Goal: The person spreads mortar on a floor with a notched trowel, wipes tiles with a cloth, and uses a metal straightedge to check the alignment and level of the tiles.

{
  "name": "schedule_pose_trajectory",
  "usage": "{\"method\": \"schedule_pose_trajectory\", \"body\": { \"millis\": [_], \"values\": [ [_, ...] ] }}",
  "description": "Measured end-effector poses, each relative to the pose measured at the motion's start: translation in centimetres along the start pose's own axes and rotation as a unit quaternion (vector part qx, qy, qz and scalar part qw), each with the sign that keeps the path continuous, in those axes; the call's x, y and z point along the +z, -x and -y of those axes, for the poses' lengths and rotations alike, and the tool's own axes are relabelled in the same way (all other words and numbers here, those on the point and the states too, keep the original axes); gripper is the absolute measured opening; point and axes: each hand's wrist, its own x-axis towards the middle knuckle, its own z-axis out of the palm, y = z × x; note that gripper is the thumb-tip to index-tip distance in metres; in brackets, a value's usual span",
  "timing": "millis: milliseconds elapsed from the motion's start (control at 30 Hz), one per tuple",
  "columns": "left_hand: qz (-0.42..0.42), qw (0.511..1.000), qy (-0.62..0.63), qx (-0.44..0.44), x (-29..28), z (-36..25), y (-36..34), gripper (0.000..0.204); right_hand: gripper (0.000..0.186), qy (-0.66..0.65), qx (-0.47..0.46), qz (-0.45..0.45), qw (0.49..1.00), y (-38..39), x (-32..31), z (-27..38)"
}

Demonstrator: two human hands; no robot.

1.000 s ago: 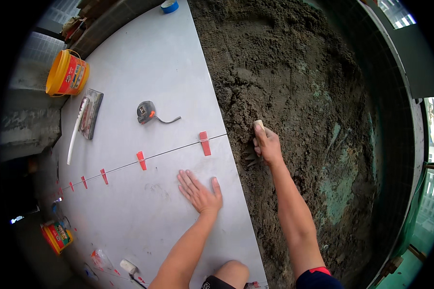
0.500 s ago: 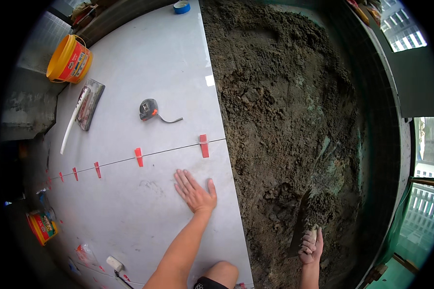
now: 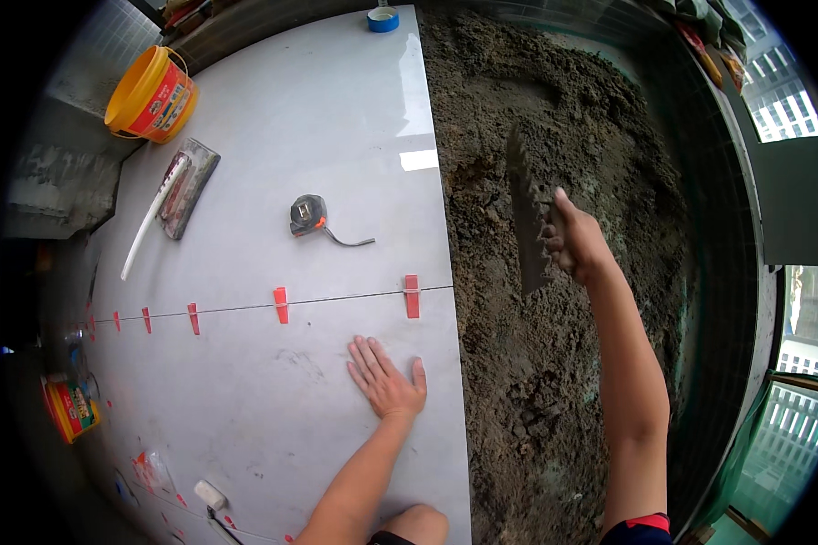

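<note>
Right hand (image 3: 573,238): fingers closed around the handle of a notched trowel (image 3: 525,227), thumb uppermost. Handle mostly hidden by the hand. Trowel is over the dark, crumbly mortar bed (image 3: 518,463), right of the slabs; blade runs lengthwise, roughly parallel to the slab edge, toothed side toward the hand. Contact between blade and mortar: cannot tell.

Left hand (image 3: 388,386): grips nothing; palm down on the near slab (image 3: 273,427), fingers extended side by side, thumb spread away from them. Position is below the seam, close to the slab's right edge.

Seam: a row of red wedges (image 3: 412,297) stands along the line between the near slab and the far slab (image 3: 245,218) (they look smaller toward the left, presumably the fisheye lens).

On the far slab: tape measure (image 3: 308,214), its blade end pulled out to the right; a float (image 3: 189,189) with a white strip (image 3: 151,223) lying partly across it; a yellow bucket (image 3: 157,100) near the left edge; a blue tape roll (image 3: 383,20) at the far end.

Lower left: white-headed mallet (image 3: 210,495) on the near slab.
</note>
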Motion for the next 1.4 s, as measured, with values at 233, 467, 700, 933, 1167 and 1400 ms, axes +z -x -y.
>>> {"method": "schedule_pose_trajectory", "body": {
  "millis": [233,467,700,933,1167,1400],
  "values": [
    [0.005,1.000,0.002,-0.006,-0.1,0.7,0.0,0.091,0.034,-0.030,0.028,0.115,0.993,-6.0,8.5,5.9],
    [-0.004,1.000,0.016,0.011,-0.2,0.4,-0.1,0.089,0.029,-0.071,0.099,0.120,0.985,-7.7,8.6,3.3],
    [-0.011,1.000,0.006,0.012,-0.4,0.0,-0.2,0.087,0.033,-0.049,0.192,0.098,0.975,-0.1,4.8,-4.8],
    [-0.019,1.000,-0.014,0.010,0.3,0.4,-0.1,0.086,0.047,0.072,0.362,0.032,0.929,13.1,-1.3,-18.4],
    [-0.008,1.000,-0.003,0.005,-0.3,0.3,-0.2,0.088,0.036,-0.069,0.273,0.022,0.959,21.2,-6.4,-19.2],
    [0.000,1.000,-0.001,0.005,-0.3,0.1,-0.2,0.088,0.025,0.085,0.149,0.104,0.980,11.6,-2.4,-12.4]
  ]
}}
